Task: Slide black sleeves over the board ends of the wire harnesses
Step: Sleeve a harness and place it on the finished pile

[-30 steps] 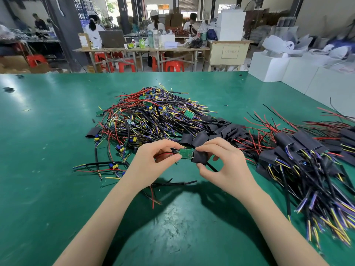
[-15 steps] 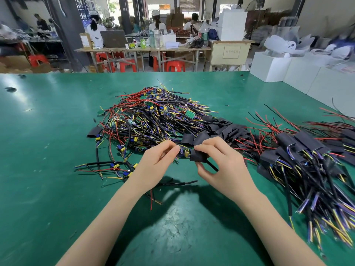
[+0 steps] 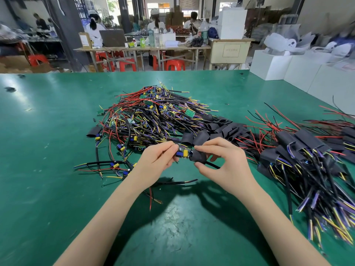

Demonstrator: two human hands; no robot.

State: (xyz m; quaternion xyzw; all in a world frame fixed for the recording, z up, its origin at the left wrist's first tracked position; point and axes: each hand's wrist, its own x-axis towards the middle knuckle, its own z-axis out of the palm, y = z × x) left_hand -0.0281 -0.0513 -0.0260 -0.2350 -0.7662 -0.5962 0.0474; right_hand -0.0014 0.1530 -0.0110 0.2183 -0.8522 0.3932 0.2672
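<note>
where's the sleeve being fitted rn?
Head view, centre: the black sleeve is pinched in the right hand, at the end of the small board held by the left hand.

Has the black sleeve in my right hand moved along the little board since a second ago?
Cannot tell. The black tubular sleeve sits at the small component-covered circuit board's right end as before, board mostly bare; the right hand and left hand stay near the same loose sleeves.

board (image 3: pixel 184 153): a second ago its flat green face showed between the two hands; now it is turned, showing blue and yellow parts
sleeve (image 3: pixel 197 156): now covers the board's end nearest the right hand
left hand (image 3: pixel 156 160): fingertips have shifted along the board, pinching its far end
right hand (image 3: pixel 223 162): thumb and forefinger keep pinching the sleeve
</note>
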